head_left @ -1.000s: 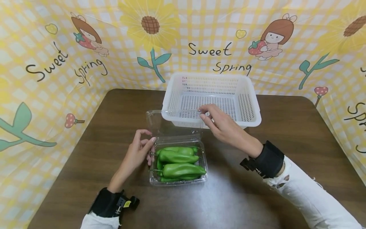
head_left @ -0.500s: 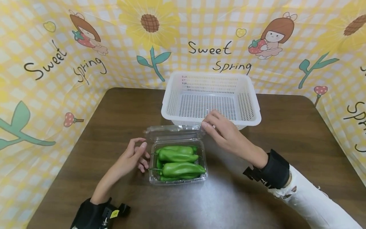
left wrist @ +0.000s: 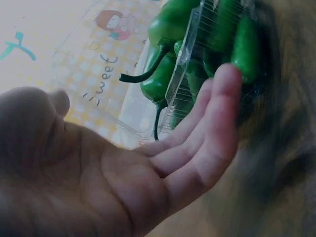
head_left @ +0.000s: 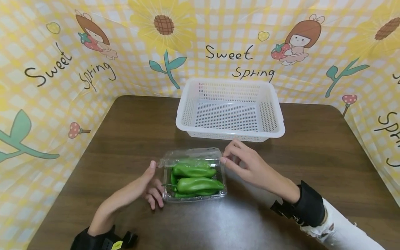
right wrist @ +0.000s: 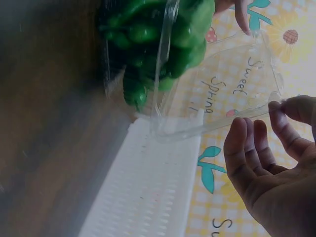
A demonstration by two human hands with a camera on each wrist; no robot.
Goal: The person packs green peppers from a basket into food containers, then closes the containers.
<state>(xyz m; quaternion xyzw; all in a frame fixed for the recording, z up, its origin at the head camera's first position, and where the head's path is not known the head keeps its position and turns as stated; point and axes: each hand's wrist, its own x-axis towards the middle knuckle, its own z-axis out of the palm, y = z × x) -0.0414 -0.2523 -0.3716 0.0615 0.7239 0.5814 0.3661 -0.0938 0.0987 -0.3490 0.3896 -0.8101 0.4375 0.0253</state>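
Observation:
Several long green peppers (head_left: 200,185) lie in a clear plastic clamshell box (head_left: 194,199) on the table, their stems pointing left. The box's hinged lid (head_left: 204,151) stands part way over, tilted above the rear peppers. At the lid's right corner, my right hand (head_left: 250,161) pinches the edge between thumb and index finger, as the right wrist view shows (right wrist: 276,158). My left hand (head_left: 142,187) is along the box's left wall, thumb raised by the lid's left corner and fingers extended low beside the wall (left wrist: 148,173). Whether the left thumb touches the lid is unclear.
Behind the box stands a white perforated plastic basket (head_left: 231,134) with nothing in it. The brown wooden table (head_left: 131,132) ends at a yellow checked cloth (head_left: 200,21) hung around its back and sides.
The right hand has brought the lid forward and down, from upright to leaning over the peppers. My left hand let go of the hinge area, drew back, then lowered beside the box.

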